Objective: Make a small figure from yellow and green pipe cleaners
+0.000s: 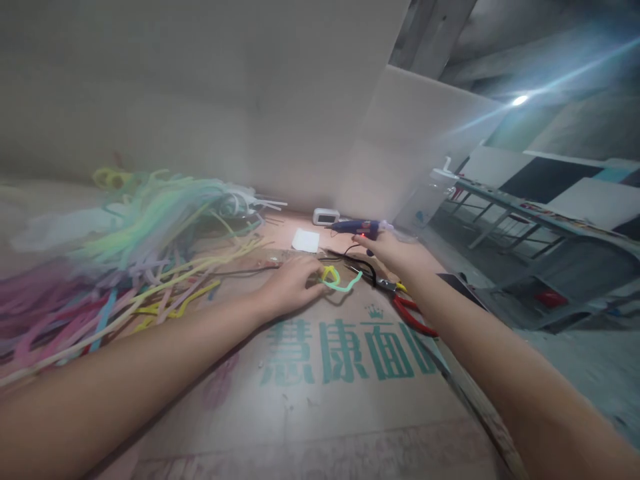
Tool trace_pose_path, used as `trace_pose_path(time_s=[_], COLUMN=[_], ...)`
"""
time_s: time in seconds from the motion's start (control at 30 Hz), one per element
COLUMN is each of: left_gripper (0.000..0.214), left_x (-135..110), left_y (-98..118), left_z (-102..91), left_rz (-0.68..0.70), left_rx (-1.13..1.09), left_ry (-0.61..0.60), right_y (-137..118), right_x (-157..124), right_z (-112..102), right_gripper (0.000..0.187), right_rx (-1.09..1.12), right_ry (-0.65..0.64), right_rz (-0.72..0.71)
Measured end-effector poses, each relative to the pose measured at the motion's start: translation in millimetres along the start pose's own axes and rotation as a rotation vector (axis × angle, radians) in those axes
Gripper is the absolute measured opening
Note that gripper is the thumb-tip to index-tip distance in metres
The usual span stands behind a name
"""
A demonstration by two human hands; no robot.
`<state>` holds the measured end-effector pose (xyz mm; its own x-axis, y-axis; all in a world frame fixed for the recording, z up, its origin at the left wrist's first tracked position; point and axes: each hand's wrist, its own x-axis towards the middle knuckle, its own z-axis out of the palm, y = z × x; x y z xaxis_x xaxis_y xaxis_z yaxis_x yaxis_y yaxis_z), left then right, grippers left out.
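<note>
My left hand (295, 283) is closed, thumb and fingertips pinching a small yellow pipe cleaner loop (330, 273). A mint green pipe cleaner (345, 288) curves out from that loop to the right. Farther back, my right hand (387, 250) is at the handle of a dark blue glue gun (354, 227); its fingers appear closed around it, though partly hidden. A small red light glows on the gun, and its nozzle points left. Between my hands and nearer to me lie red-handled pliers (407, 310) and black-handled scissors (367, 267).
A large heap of coloured pipe cleaners (150, 227) covers the left side. At the back are a white square (305, 241) and a small white device with a dark screen (326, 217). A clear plastic container (425, 197) stands back right, near the table's right edge.
</note>
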<state>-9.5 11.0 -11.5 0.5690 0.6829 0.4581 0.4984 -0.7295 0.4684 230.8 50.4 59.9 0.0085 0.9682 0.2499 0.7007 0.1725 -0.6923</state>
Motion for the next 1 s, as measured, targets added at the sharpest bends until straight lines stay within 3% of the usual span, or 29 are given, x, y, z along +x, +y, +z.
trace_pose_path(time_s=[0.23,0.37,0.5,0.6,0.67,0.8,0.9,1.0], left_gripper=[0.017,0.018,0.016,0.015,0.012,0.01,0.01,0.011], left_x=[0.7,0.9,1.3,2.2,2.9,2.7,1.2,0.1], left_y=[-0.9,1.1,1.2,-0.4,-1.2,-0.7,-0.1,0.7], left_z=[2.6,1.4,0.4,0.6,0.8,0.5,-0.4,-1.6], left_rz=[-0.002,-0.001,-0.016,-0.057,-0.092,-0.154,-0.168,-0.175], left_rx=[0.028,0.038,0.037,0.004,-0.004,-0.007,-0.021,-0.014], left_ry=[-0.008,-0.012,-0.014,0.032,0.076,0.112,0.112,0.105], right_y=[9.4,8.2,10.9,17.9,23.6,30.7,29.1,21.9], right_x=[35.8,40.8,35.3,25.6,15.4,-18.3,-49.6,-71.8], right_z=[33.5,41.3,41.0,34.3,28.8,23.5,25.9,30.4], right_gripper=[0.026,0.018,0.02,0.028,0.034,0.035,0.03,0.027], right_rx=[0.079,0.066,0.092,0.135,0.137,0.079,-0.018,-0.181], right_ry=[-0.149,-0.21,-0.192,-0.107,0.044,0.248,0.259,0.081], right_rz=[-0.009,-0.016,-0.019,-0.032,-0.067,-0.234,-0.36,-0.501])
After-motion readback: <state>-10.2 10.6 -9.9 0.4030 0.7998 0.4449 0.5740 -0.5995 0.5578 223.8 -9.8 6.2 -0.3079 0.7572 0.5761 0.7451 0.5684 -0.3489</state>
